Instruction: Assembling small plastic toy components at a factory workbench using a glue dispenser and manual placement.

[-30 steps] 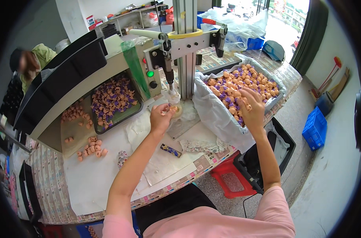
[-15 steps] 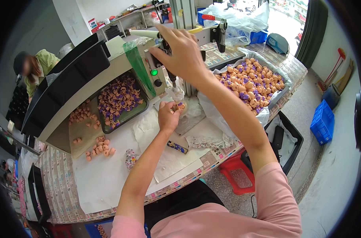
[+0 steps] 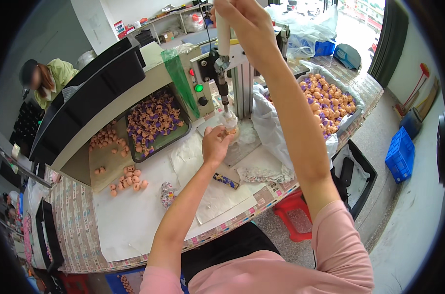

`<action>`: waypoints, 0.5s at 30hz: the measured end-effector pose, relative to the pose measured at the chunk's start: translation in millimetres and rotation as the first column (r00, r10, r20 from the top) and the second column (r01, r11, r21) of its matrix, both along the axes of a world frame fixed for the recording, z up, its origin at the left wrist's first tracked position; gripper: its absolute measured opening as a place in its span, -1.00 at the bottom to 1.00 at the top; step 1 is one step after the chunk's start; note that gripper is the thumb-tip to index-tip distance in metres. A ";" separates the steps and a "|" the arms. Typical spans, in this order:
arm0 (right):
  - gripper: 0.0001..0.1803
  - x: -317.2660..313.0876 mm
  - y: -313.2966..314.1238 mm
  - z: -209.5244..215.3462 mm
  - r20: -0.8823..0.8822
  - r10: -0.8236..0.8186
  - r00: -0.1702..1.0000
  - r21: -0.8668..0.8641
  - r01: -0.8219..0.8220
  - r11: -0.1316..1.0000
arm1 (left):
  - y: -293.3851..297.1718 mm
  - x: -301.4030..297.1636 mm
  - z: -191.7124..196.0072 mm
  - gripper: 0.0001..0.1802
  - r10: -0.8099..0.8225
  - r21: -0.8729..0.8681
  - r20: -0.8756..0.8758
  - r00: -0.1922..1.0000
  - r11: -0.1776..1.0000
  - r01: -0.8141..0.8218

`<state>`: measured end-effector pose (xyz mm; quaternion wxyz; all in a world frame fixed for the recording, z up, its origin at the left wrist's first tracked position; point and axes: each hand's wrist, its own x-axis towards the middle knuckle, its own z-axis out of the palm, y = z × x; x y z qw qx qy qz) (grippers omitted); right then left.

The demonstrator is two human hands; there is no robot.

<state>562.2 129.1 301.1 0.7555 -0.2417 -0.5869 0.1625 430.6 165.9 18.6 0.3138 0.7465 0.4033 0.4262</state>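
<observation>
One patterned table (image 3: 75,237), white paper (image 3: 129,220) running close to its near edge, carries the press (image 3: 243,90); floor (image 3: 377,147) separates it from the blue crate (image 3: 399,156), right. Left hand (image 3: 216,146) pinches a peach piece (image 3: 231,131) below the spindle (image 3: 224,93); right hand (image 3: 247,22) grips the white lever (image 3: 223,36).

I've got daylight blasting through the opening (image 3: 367,22) ahead, pale wall (image 3: 403,225) to my right, speckled grey floor (image 3: 374,134).

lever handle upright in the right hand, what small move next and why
Perhaps ease the left hand slightly clear before working the lever handle: the right hand grips it, it joins the metal rod's mechanism, and the left fingers are close below the rod's tip, so a pinch seems possible.
</observation>
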 end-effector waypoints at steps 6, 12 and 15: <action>-0.71 -6.1 28.6 42.9 0.253 -0.182 0.950 -0.329 0.261 0.908 | 14.7 -1.7 7.4 -0.74 -0.024 0.048 -0.083 0.996 0.998 0.028; -0.71 -28.1 -38.9 21.9 -0.016 -0.183 0.983 -0.081 0.181 0.980 | 22.0 -19.3 -1.7 -0.77 -0.044 -0.067 -0.056 0.997 0.997 0.040; -0.57 -6.3 -58.2 -53.9 0.198 -0.244 0.949 0.073 0.234 0.969 | 16.0 -21.5 -0.2 -0.72 -0.015 -0.008 -0.058 0.998 1.000 0.015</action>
